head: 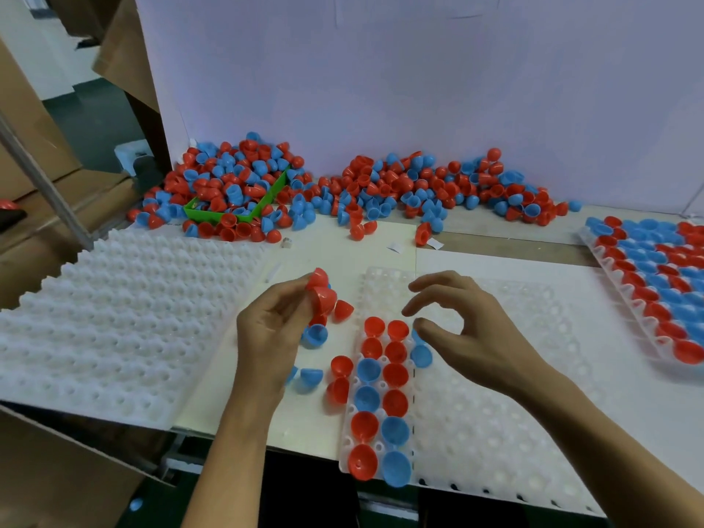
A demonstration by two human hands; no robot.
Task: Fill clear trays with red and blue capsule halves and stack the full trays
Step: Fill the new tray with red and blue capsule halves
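A head-worn camera looks down on a white desk (495, 268). At lower centre of the frame lies a clear tray (491, 405) with only its two left columns filled with red and blue capsule halves (381, 394). The left hand (270, 329), left of the tray, grips a cluster of red capsule halves (322, 295). The right hand (468, 329) hovers over the tray's upper part, fingers loosely curved and holding nothing. A few loose halves (339, 375) lie on the desk beside the tray's left edge. A large pile of halves (343, 188) spreads along the back wall at upper centre, partly over a green box (232, 213). A filled tray (655, 283) sits at the right edge; empty trays (114, 322) lie at left. The crowded left-hand grip looks likely to spill halves. The tray's near edge overhangs the desk and could tip if pressed.
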